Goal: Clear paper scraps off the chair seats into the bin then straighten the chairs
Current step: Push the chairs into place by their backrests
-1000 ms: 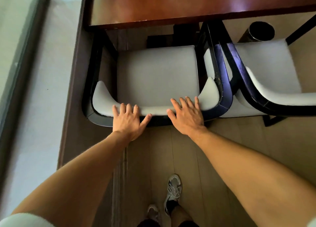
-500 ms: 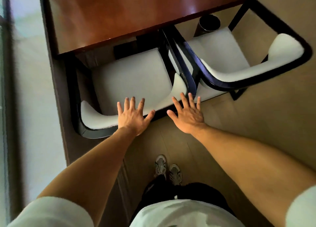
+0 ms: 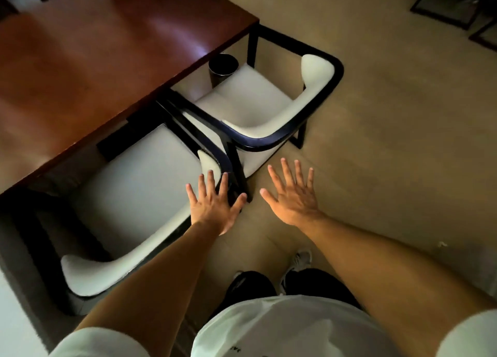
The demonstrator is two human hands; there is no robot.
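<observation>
Two black-framed chairs with white cushions stand at the brown table's edge. The near chair [image 3: 134, 192] is pushed partly under the table, its seat bare of scraps. The far chair [image 3: 250, 101] sits angled, its frame meeting the near chair's corner, and its seat is bare too. A dark round bin [image 3: 223, 67] stands on the floor beside the far chair, half under the table. My left hand [image 3: 215, 203] is spread flat over the near chair's back corner, fingers straight. My right hand [image 3: 293, 195] hovers with straight spread fingers above the floor, touching nothing.
The brown wooden table [image 3: 94, 68] fills the upper left. Beige carpet [image 3: 390, 141] stretches to the right, with a small pale speck [image 3: 441, 244] on it. Dark furniture frames [image 3: 454, 9] stand at the top right. My shoes [image 3: 298, 262] are below the hands.
Both hands have come off the near chair's backrest; the right one has drifted right over the floor. My view has swung right, so the far chair shows in full.
</observation>
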